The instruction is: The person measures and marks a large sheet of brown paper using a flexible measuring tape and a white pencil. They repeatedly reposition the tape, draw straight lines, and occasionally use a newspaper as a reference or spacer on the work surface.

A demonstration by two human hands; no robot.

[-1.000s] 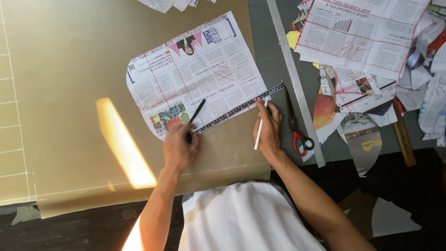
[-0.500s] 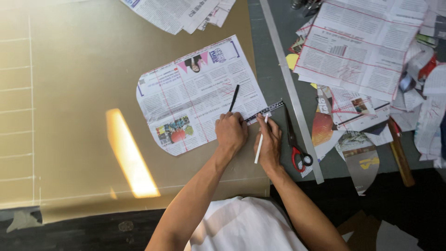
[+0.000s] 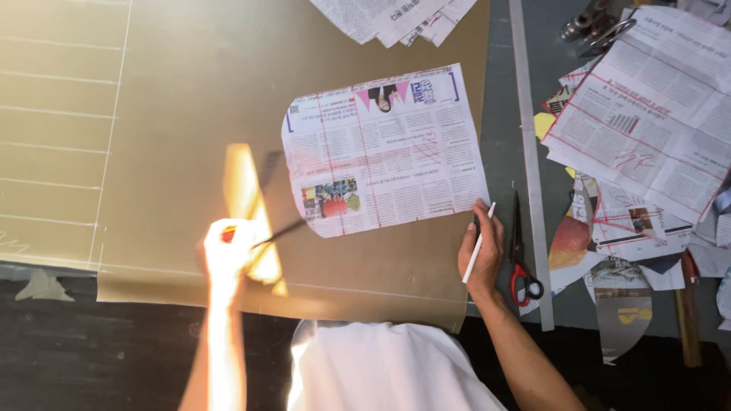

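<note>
A newspaper pattern piece (image 3: 384,148), cut with rounded corners on its left side and ruled with red lines, was laid flat on a sheet of gold material (image 3: 183,114) spread over the bench (image 3: 502,152), presumably so that its outline could be transferred to the sheet. The right hand (image 3: 481,255) was rested palm-down on the gold sheet just off the lower right corner of the pattern, close beside it, with a thin white marking stick (image 3: 477,243) gripped between its fingers, its tip pointed towards that corner. The left hand (image 3: 227,247), overexposed by a bar of sunlight, was held at the pattern's lower left, clear of the paper; it was closed around a slim dark tool (image 3: 278,232), probably a pen, whose tip reached almost to the pattern's curved edge. The pattern thus lay between the two hands, above and ahead of both. Red-handled scissors (image 3: 520,255) were parked just right of the right hand, alongside a long metal straightedge (image 3: 531,152), both within easy reach. Further marked newspaper sheets (image 3: 647,114) were heaped to the right, and white chalk lines (image 3: 106,144) were visible at the sheet's left.
</note>
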